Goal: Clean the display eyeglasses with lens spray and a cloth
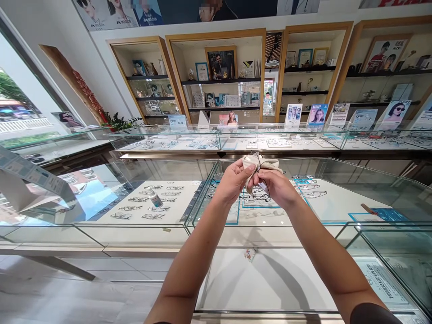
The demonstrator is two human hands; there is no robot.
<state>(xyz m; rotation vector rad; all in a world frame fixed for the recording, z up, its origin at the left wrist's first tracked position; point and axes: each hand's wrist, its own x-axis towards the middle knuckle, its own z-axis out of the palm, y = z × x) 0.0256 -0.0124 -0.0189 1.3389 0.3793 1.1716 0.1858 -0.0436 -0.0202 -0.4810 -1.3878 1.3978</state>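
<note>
1. Over the middle of the glass counter (135, 225), two hands hold a pair of glasses (254, 192) up in the air.
2. The left hand (232, 181) is closed tight on a soft beige cloth (268, 163).
3. The right hand (276, 187) pinches the glasses, with cloth around them.
4. This looks like the wiping step.
5. The frame is thin, dark wire, so any next move needs light fingers.
6. A small white spray bottle (155, 198) sits near the counter's left part, well apart from the hands.
</note>
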